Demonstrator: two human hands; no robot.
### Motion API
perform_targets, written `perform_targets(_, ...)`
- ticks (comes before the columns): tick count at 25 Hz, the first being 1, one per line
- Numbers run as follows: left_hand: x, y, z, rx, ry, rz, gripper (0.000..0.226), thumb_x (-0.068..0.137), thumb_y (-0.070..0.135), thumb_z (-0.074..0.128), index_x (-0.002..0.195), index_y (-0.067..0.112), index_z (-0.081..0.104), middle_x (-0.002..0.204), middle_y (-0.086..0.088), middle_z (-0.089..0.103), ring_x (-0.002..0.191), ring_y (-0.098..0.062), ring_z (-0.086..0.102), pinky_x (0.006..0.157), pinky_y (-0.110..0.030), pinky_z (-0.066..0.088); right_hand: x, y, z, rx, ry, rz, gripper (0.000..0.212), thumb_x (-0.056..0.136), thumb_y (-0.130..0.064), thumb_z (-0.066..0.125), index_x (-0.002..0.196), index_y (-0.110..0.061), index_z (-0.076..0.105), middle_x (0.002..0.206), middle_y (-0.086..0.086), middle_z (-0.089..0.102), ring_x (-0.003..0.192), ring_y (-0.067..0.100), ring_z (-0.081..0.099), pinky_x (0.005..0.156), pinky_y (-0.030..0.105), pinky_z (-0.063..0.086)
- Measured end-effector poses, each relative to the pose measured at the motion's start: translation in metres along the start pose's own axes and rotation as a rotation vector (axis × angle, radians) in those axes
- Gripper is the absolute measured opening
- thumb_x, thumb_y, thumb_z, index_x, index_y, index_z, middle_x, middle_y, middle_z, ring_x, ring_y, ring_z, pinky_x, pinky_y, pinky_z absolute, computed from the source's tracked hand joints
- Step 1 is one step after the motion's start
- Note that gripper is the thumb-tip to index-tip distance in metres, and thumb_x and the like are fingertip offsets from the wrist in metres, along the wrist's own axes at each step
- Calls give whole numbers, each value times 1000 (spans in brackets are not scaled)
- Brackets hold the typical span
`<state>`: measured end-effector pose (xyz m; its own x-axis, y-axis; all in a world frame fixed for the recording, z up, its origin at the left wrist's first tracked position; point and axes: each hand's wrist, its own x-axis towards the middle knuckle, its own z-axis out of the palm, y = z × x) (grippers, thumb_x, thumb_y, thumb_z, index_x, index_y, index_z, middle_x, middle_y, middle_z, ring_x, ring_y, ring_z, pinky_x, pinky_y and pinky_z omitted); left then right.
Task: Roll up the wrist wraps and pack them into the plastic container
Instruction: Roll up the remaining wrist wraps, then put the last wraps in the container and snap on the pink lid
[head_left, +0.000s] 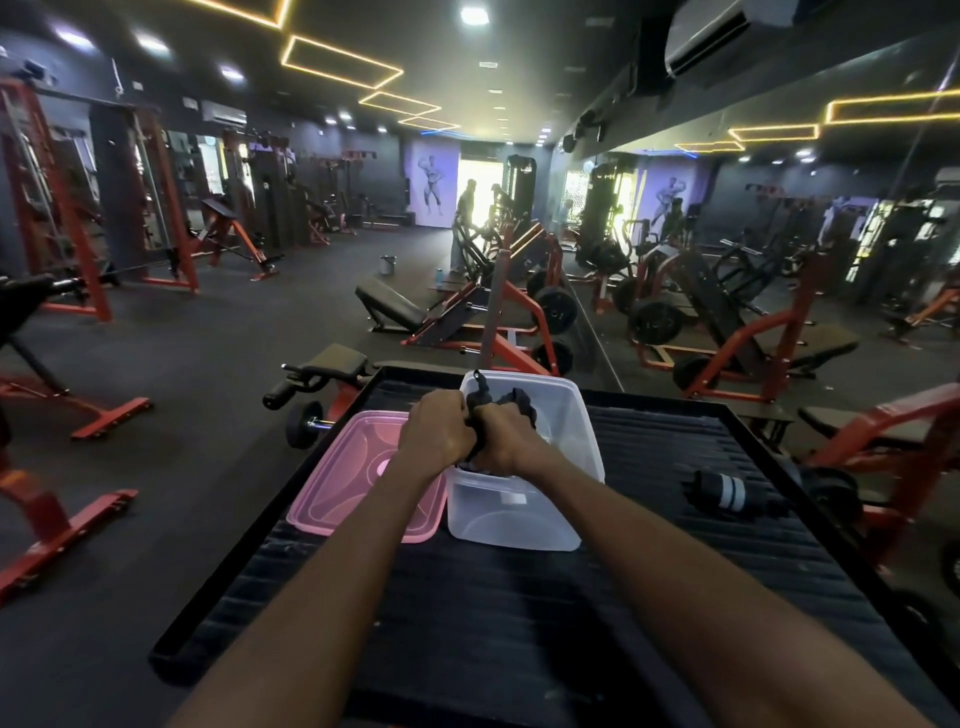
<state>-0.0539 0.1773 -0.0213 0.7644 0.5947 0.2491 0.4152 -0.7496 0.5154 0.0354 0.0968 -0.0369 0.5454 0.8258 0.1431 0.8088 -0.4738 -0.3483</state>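
Note:
A clear plastic container (511, 519) stands on a black ribbed platform (519, 613). Over its open top my left hand (435, 432) and my right hand (503, 440) are pressed together, both closed on a black wrist wrap (485, 402). Part of the wrap sticks up beyond my fingers and part hangs into the container. A second wrist wrap (730, 492), rolled up, black with white stripes, lies on the platform to the right of the container. The pink lid (343, 488) rests flat just left of the container.
The platform has a raised black rim (249, 540). A dumbbell (304, 423) and a padded machine arm (332, 366) sit off its far left corner. Red gym machines and benches fill the floor; a mirror wall runs along the right. A person stands far back by the bright doorway.

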Motion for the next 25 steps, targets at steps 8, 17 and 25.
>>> perform_targets(8, 14, 45, -6, 5, 141, -18, 21, 82, 20, 58, 98, 14, 70, 111, -13, 66, 112, -37, 57, 95, -52, 50, -18, 17, -41, -9, 47, -21, 27, 77, -32, 78, 94, -13, 68, 93, 8, 72, 88, 23, 66, 83, 42, 56)
perform_targets(17, 0, 146, 48, -75, -15, 190, 12, 83, 12, 54, 77, 15, 63, 90, -7, 68, 92, -30, 62, 80, -40, 52, -88, 176, -110, -119, 151, 449, 23, 76, -34, 68, 94, -21, 61, 101, 5, 68, 93, 25, 64, 82, 41, 55)
perform_targets(25, -10, 180, 88, -17, -146, 255, 16, 84, 10, 54, 81, 20, 65, 97, -3, 69, 102, -28, 60, 91, -46, 46, -127, 254, -88, -333, -268, 583, 71, 65, -47, 73, 122, -22, 40, 138, 14, 51, 126, 40, 49, 104, 53, 43)
